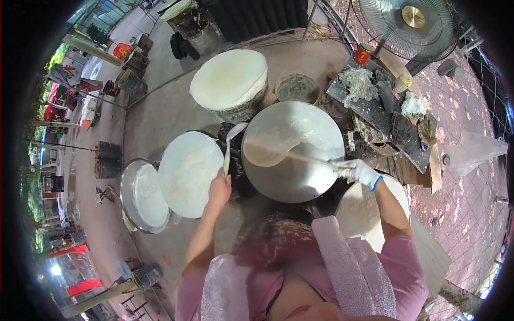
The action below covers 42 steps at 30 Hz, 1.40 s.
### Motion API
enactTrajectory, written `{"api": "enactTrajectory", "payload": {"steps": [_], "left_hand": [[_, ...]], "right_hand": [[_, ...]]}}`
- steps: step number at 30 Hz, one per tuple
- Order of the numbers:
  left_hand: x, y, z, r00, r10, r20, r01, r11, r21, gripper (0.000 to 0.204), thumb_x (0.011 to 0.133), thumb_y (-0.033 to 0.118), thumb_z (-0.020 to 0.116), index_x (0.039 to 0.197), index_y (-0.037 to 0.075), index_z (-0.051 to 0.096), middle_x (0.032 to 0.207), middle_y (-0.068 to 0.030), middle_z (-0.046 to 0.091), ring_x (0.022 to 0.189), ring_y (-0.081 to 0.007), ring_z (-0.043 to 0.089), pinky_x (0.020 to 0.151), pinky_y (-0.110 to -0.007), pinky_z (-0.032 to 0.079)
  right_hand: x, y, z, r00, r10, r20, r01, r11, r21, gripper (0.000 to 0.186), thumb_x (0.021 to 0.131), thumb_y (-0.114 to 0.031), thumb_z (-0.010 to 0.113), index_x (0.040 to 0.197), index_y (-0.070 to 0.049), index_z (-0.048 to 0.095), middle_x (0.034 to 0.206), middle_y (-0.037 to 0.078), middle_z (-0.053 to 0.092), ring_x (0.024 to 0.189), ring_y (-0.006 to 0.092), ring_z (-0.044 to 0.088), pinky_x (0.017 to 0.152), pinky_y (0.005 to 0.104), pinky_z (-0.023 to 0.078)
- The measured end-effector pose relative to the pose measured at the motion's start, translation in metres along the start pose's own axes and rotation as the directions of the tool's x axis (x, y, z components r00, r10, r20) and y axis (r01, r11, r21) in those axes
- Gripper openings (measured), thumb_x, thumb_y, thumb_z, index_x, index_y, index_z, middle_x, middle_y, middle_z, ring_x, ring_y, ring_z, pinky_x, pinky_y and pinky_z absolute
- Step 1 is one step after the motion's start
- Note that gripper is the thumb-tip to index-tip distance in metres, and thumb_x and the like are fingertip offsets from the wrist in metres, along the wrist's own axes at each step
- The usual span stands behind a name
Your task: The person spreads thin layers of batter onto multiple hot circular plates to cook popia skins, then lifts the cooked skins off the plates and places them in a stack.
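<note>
The gloved right hand (357, 171) closes its grip on a thin stick (292, 152) lying across the round steaming pan (292, 176). Just left of that pan, the bare left hand (219, 187) grips a ladle (230, 144).

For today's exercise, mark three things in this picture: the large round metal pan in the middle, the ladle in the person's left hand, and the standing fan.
Round metal pan (300, 176): head view, bare lower surface.
Ladle (234, 131): head view, on its bowl.
Standing fan (413, 17): head view, gold centre hub.
</note>
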<state>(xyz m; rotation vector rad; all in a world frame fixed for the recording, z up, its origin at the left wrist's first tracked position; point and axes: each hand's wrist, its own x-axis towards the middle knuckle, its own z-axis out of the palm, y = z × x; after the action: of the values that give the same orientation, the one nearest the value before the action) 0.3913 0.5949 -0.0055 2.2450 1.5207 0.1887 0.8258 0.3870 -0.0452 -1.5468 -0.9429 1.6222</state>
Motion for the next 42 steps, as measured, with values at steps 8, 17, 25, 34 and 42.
{"api": "enactTrajectory", "payload": {"steps": [8, 17, 25, 34, 42], "left_hand": [[-0.002, -0.001, -0.010, 0.976, 0.156, 0.149, -0.196, 0.931, 0.307, 0.018, 0.091, 0.019, 0.050, 0.088, 0.001, 0.052, 0.071, -0.0219, 0.063, 0.064, -0.0399, 0.063, 0.059, -0.050, 0.051], [-0.111, -0.032, -0.005, 0.846, 0.214, 0.489, -0.343, 0.920, 0.190, 0.015, 0.088, 0.009, 0.044, 0.097, 0.001, 0.052, 0.077, -0.0195, 0.063, 0.071, -0.0386, 0.063, 0.059, -0.050, 0.049], [-0.077, -0.040, -0.075, 0.893, 0.362, 0.267, -0.237, 0.883, -0.404, 0.024, 0.093, 0.025, 0.052, 0.089, 0.002, 0.050, 0.073, -0.0251, 0.058, 0.071, -0.0457, 0.057, 0.060, -0.050, 0.043], [-0.075, -0.131, -0.106, 0.943, 0.327, 0.053, -0.243, 0.791, -0.561, 0.019, 0.091, 0.018, 0.056, 0.084, 0.000, 0.052, 0.065, -0.0138, 0.051, 0.057, -0.0216, 0.047, 0.054, -0.036, 0.039], [-0.107, -0.156, -0.102, 0.970, 0.223, 0.102, -0.131, 0.823, -0.553, 0.017, 0.091, 0.015, 0.054, 0.088, -0.002, 0.054, 0.075, -0.0195, 0.055, 0.065, -0.0309, 0.051, 0.061, -0.039, 0.042]], "right_hand": [[0.031, 0.007, 0.026, 0.994, -0.001, 0.106, -0.006, 0.997, 0.071, 0.031, 0.091, -0.017, 0.062, 0.121, -0.007, 0.062, 0.083, -0.004, 0.061, 0.064, 0.0052, 0.048, 0.055, 0.0220, 0.042], [-0.082, 0.033, 0.113, 0.974, 0.207, -0.094, -0.164, 0.924, 0.345, 0.046, 0.086, -0.013, 0.067, 0.130, -0.008, 0.054, 0.074, -0.006, 0.057, 0.057, 0.0041, 0.045, 0.051, 0.0198, 0.039], [0.008, 0.009, 0.293, 0.982, 0.108, -0.155, 0.090, 0.459, 0.884, 0.033, 0.093, -0.029, 0.057, 0.115, -0.004, 0.058, 0.073, 0.003, 0.060, 0.051, 0.0117, 0.052, 0.043, 0.0274, 0.045], [0.115, 0.019, 0.379, 0.377, 0.242, -0.894, -0.326, 0.938, 0.116, 0.049, 0.092, -0.049, 0.045, 0.104, -0.004, 0.062, 0.089, 0.022, 0.065, 0.088, 0.0399, 0.061, 0.076, 0.0461, 0.047], [0.069, 0.009, 0.369, 0.311, 0.186, -0.932, -0.193, 0.973, 0.129, 0.054, 0.092, -0.052, 0.047, 0.090, -0.001, 0.063, 0.072, 0.017, 0.062, 0.063, 0.0274, 0.060, 0.061, 0.0400, 0.046]]}}
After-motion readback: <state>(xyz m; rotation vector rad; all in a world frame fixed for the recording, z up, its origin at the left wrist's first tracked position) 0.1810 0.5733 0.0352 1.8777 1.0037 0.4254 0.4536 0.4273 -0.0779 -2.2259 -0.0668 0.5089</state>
